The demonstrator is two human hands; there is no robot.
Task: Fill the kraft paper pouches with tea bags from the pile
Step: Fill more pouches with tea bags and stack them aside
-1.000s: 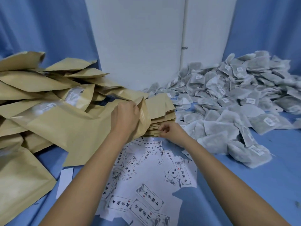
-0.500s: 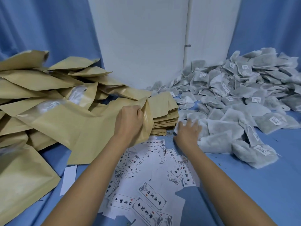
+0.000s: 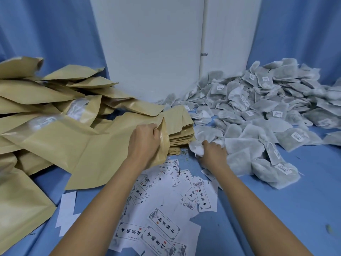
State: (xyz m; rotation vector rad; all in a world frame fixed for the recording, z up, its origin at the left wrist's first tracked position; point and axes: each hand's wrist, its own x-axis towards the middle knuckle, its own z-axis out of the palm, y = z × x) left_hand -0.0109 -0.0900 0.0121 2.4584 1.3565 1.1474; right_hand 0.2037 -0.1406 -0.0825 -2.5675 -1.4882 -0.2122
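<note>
A blue-covered bench [image 3: 276, 209] fills the lower view, backed by blue curtains [image 3: 46, 34] on both sides and a white wall [image 3: 147, 43] in the middle. On the left of the bench lies a big loose heap of kraft paper pouches [image 3: 36, 100]; a few show clear windows with something pale behind them. On the right, running back to the wall, spreads the pile of tea bags [image 3: 267, 108], grey-white sachets, many with small white tags.

Between the two, one large pouch [image 3: 103, 156] lies at a slant across the near edge of the heap, its mouth turned toward the tea bags. Just behind that mouth sits a neat stack of flat pouches [image 3: 181, 133], touching the near edge of the tea bag pile. In front of both, nearest the person, printed label sheets [image 3: 162, 224] lie scattered and overlapping on the bench.

The left hand [image 3: 144, 143] grips the mouth of the slanted pouch, its fingers curled round the upper edge and lifting it. The right hand [image 3: 214, 154] is at the near left corner of the tea bag pile, fingers clenched round one crumpled tea bag [image 3: 195, 147], which lies just right of the pouch mouth and below the flat stack.
</note>
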